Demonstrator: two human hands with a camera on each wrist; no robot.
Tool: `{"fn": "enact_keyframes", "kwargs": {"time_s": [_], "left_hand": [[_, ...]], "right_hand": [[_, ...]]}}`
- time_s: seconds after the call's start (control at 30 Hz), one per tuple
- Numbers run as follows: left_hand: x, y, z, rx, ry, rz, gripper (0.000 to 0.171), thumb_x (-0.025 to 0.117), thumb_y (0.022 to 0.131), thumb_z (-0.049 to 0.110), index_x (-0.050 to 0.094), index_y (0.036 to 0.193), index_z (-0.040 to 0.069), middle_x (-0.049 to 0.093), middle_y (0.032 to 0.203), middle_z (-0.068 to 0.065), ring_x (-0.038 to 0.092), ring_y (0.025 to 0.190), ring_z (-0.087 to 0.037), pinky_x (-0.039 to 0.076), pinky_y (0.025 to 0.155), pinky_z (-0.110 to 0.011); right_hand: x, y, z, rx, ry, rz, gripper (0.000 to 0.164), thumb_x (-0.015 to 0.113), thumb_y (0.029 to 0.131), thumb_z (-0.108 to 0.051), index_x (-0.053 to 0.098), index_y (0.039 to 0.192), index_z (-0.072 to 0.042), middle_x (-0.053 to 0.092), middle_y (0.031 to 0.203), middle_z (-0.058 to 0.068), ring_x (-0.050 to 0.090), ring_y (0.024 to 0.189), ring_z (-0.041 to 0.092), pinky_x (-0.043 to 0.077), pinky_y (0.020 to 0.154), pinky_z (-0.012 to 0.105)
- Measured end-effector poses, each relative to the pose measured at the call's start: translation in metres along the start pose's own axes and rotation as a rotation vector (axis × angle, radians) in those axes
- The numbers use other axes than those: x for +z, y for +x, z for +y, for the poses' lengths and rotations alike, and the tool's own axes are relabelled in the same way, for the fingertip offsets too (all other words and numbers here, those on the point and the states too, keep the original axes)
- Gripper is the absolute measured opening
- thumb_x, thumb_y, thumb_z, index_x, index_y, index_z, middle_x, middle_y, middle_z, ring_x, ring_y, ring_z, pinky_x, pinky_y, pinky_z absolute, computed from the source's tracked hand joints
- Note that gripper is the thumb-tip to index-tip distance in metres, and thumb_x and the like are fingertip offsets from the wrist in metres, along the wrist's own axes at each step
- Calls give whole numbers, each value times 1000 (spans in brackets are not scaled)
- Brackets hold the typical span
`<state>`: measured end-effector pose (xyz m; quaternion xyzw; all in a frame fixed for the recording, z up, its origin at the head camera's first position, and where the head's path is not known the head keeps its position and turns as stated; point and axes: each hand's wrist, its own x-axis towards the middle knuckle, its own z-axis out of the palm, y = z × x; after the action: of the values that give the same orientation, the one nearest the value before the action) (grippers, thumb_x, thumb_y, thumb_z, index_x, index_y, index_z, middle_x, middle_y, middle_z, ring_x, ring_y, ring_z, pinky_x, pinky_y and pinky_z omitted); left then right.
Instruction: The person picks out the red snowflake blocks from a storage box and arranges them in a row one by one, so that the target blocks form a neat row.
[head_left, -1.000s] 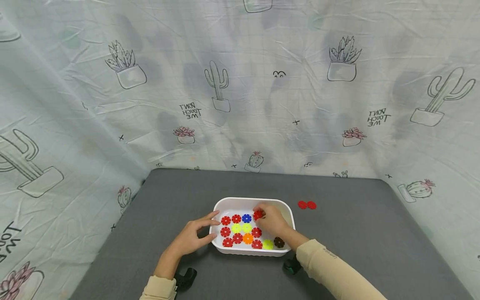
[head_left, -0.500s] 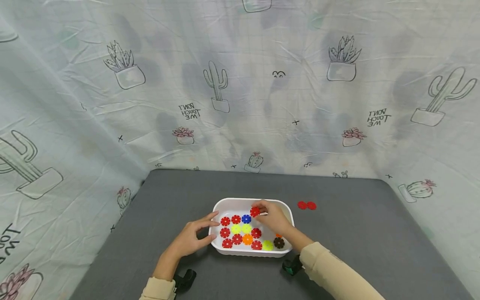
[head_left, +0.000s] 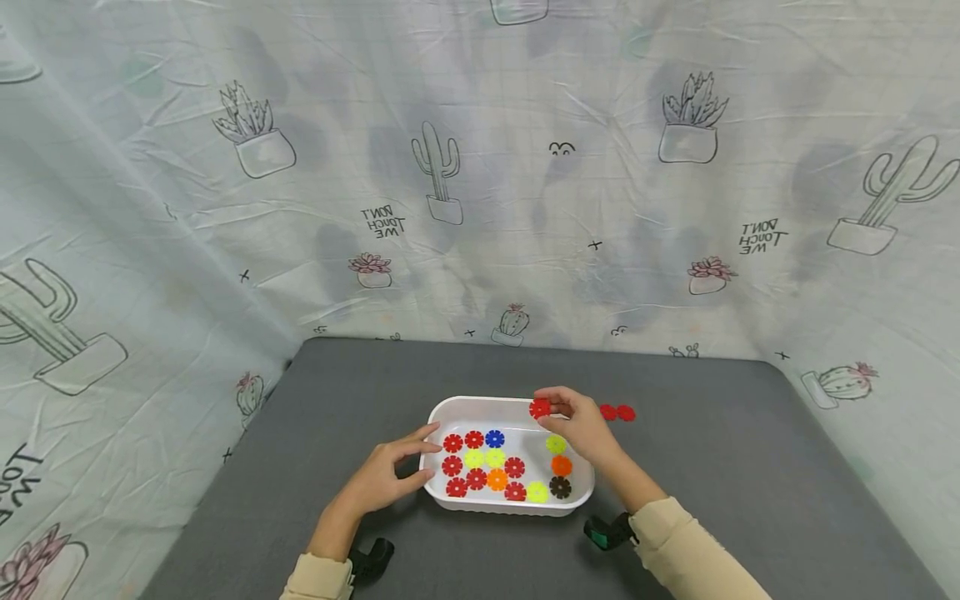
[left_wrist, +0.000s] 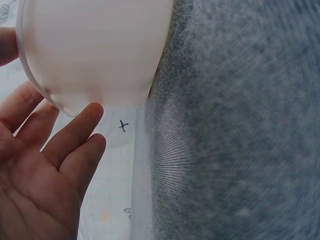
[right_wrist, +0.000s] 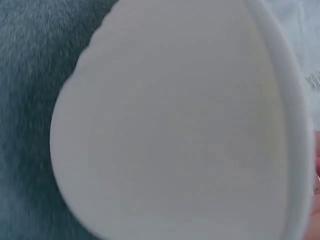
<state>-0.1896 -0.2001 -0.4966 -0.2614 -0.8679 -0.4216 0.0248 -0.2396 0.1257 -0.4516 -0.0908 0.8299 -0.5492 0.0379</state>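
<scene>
A white oblong tray (head_left: pixel 472 504) stands on the grey table, with notched plastic discs laid in rows inside. My right hand (head_left: pixel 587 427) pinches a red notched disc (head_left: pixel 539 408) between thumb and fingers, over the tray's back right rim. My left hand (head_left: pixel 380 475) rests against the tray's left end with its fingers spread and fairly straight. In the left wrist view, the fingers (left_wrist: pixel 82 127) lie at the rim and outer wall. The tray's outer wall (right_wrist: pixel 170 130) covers most of the right wrist view, leaving only a sliver of my hand at the edge.
Two red discs (head_left: pixel 617 412) lie side by side on the grey table (head_left: pixel 712 467), right of the tray. In the tray are a blue disc (head_left: pixel 495 438), a black disc (head_left: pixel 560 487), and several red, yellow and orange ones. A cactus-print cloth (head_left: pixel 480 167) hangs behind.
My right hand has lifted the red disc from the tray's back row and moved it right, toward the rim. Yellow and orange discs on the right side now show. My left hand stays put.
</scene>
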Motion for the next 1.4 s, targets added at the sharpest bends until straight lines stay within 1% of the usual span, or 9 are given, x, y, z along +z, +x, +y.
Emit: {"fn": "enact_keyframes", "kwargs": {"time_s": [0.2,0.37,0.57,0.67,0.8,0.9,1.23,1.3,1.4], "left_hand": [[-1,1,-1,15,4,-7,34,69,85,23,67,116,9,48,144,-7,48,130,-30,45,100,-47],[-1,2,-1,7,2,-8,34,69,85,22,67,116,9,48,143,-8,48,130,-29,45,100,-47],[-1,2,-2,13,5,-5,35,70,85,23,67,117,10,48,144,-7,47,130,-28,45,100,-47],[-2,2,-3,18,10,-8,35,69,85,23,67,117,10,48,144,-7,48,130,-28,45,99,-48],[-2,3,-3,18,0,-10,34,69,85,21,67,117,9,48,143,-8,48,129,-29,45,98,-50],[-2,3,-3,12,-7,-10,34,69,85,20,67,117,9,48,143,-8,48,130,-30,45,98,-50],[-2,1,-4,26,8,2,33,69,86,21,67,117,10,49,143,-9,50,128,-31,46,98,-48],[-2,1,-4,14,0,-1,33,69,85,21,67,117,10,48,143,-8,49,128,-31,45,99,-48],[-2,1,-4,-1,-6,-9,34,69,85,21,67,117,10,48,144,-7,48,129,-29,45,99,-49]], "right_hand": [[-25,-6,11,-32,54,47,38,67,85,-2,59,123,2,63,112,17,58,93,19,52,76,16],[-41,-5,33,-83,85,104,41,68,84,-2,58,124,3,63,113,22,59,89,9,52,74,15],[-57,-6,56,-72,144,171,45,69,85,-5,54,126,7,60,114,27,58,87,1,52,74,14],[-65,-6,68,-44,155,209,47,69,85,-6,53,127,8,63,110,17,58,86,-2,52,74,13],[-76,-6,83,11,168,257,50,69,85,-6,50,129,10,63,98,-10,56,85,-6,50,73,11],[-84,-6,92,50,184,287,51,68,86,-7,48,130,10,61,92,-21,55,84,-8,49,72,10],[-101,-5,113,151,125,349,49,64,90,-12,49,134,4,56,97,-22,50,86,-11,47,73,8],[-103,-5,115,173,112,371,48,64,90,-10,50,134,3,56,97,-21,50,86,-12,47,73,7],[-104,-5,118,201,75,395,46,63,89,-7,51,133,3,59,101,-14,48,84,-13,46,71,7]]}}
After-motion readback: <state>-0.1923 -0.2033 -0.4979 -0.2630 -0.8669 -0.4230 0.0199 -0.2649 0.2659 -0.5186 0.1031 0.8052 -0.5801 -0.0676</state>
